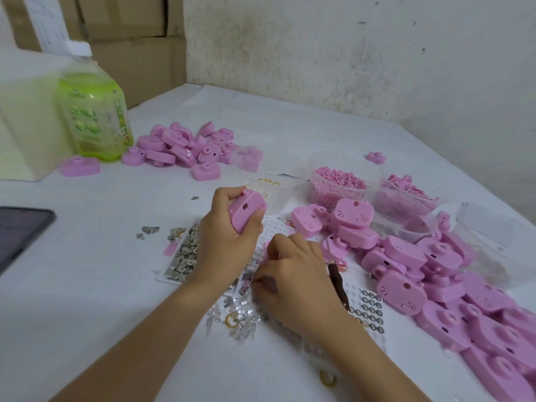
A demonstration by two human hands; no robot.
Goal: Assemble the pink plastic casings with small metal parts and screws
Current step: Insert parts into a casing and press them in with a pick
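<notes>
Our left hand [229, 236] grips a pink casing [246, 210] at centre frame; just below, our right hand [298, 282] curls over the desk [87, 300], and we cannot tell its grasp.

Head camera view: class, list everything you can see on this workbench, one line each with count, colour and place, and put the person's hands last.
table: one, white cover, under everything
cardboard boxes: several, brown, back left
bottle: one, green with white cap, far left
phone: one, dark, left edge
far casings: pile, pink, beside bottle
near casings: large pile, pink, right side
tubs: at least two, clear, holding pink bits, right of centre
metal parts: many, grey, left of the hands
tool: one, dark handle, by right hand
held casing: one, pink, in left hand
left hand: one, grips held casing
right hand: one, down among small parts; grip unclear
</notes>
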